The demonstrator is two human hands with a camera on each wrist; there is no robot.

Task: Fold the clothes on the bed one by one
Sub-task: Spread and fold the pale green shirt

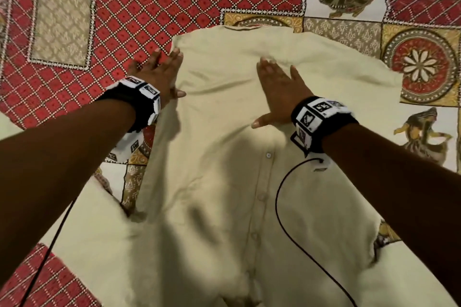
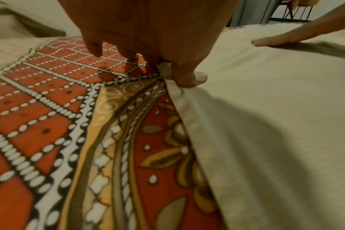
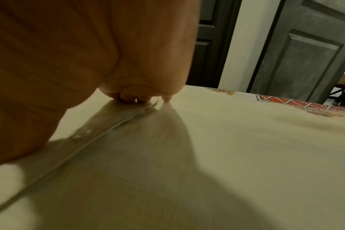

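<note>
While the left hand [image 1: 159, 70] lies with straight fingers along the left edge of the cream shirt [image 1: 224, 157], its thumb [image 2: 189, 77] presses on the hem there, and I cannot tell whether any finger curls under the cloth. Further right, the right hand [image 1: 279, 90] rests flat and spread on the shirt's upper middle, just beside the button strip [image 1: 260, 197]. The shirt lies spread, buttons up, across the patterned bedspread [image 1: 149, 7], with creases between the two hands. It looks like smoothing ahead of a first fold.

What could go wrong: if the left hand drags sideways while the right pins the middle, the loose cloth could bunch into new wrinkles, or the edge could slip from under the thumb. The black cable [image 1: 282, 207] trailing across the shirt from the right wristband [image 1: 321, 119] could catch in a fold.

No brand or readable writing shows; the wristbands carry only black-and-white square markers.
</note>
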